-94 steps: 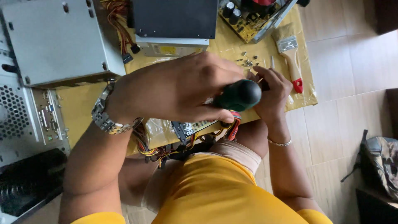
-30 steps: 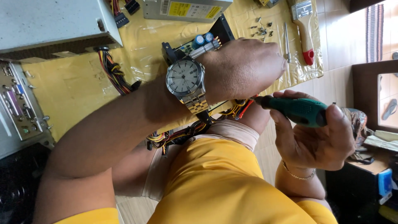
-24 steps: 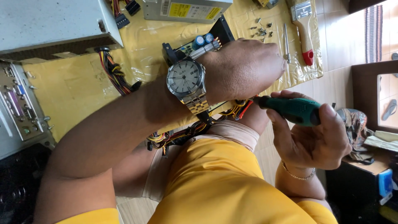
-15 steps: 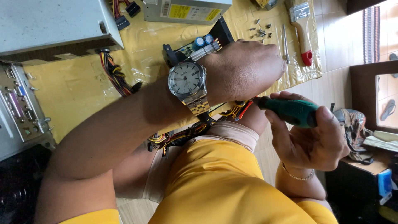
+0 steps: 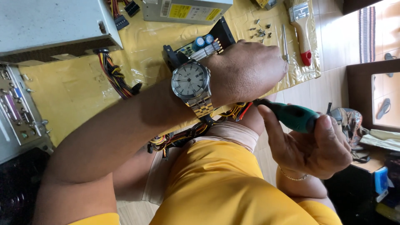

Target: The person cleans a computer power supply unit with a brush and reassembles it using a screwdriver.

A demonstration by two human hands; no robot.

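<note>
My left hand (image 5: pixel 248 68), with a silver wristwatch (image 5: pixel 190 83) on the wrist, lies fingers curled over a circuit board (image 5: pixel 200 45) with blue capacitors and a black frame, gripping it on the yellow sheet (image 5: pixel 79 96). Most of the board is hidden under the hand. My right hand (image 5: pixel 312 148) is closed around a green-handled screwdriver (image 5: pixel 291 116), held just right of the left hand and below the board, with its tip pointing left toward the coloured wires (image 5: pixel 187 133) under my wrist.
A grey computer case (image 5: pixel 50 25) lies at the top left and a metal power supply box (image 5: pixel 187 7) at the top. Loose screws (image 5: pixel 258 30), a thin metal shaft (image 5: pixel 284 41) and a red-handled brush (image 5: pixel 302 29) lie top right. A wire bundle (image 5: pixel 114 75) runs from the case.
Three seconds ago both hands were together over the board with the screwdriver. Now my right hand holds the screwdriver apart to the right. Over the last second almost nothing moved.
</note>
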